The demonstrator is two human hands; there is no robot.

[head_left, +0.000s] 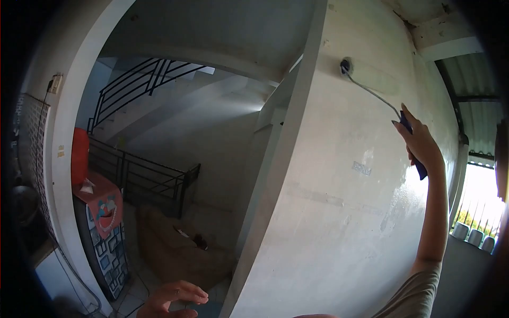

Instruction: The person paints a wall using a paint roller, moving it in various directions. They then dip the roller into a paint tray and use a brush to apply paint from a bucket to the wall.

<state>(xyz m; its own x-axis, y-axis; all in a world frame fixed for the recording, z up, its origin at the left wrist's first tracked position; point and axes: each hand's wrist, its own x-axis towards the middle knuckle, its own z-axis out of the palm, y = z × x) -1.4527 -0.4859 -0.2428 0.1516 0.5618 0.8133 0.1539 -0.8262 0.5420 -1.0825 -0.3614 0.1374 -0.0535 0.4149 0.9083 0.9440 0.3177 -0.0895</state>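
My right hand (421, 139) is raised and wrapped round the dark blue handle of a paint roller (376, 96). The roller's thin metal rod bends up and left to its head, which rests against the upper part of a pale wall (339, 148). Wet, shiny streaks show on the wall below and beside my right hand. Low in the view, my left hand (177, 299) is held with its fingers apart and nothing in it, to the left of the wall's lower edge. What lies beneath the left hand is partly hidden.
Left of the wall, a doorway shows a staircase with black railings (143, 167). A patterned cabinet (108, 259) carries a pink cloth and a red container (80, 156). A brown sheet (169, 249) lies on the floor. At right, several metal cups (475, 237) stand by a barred window.
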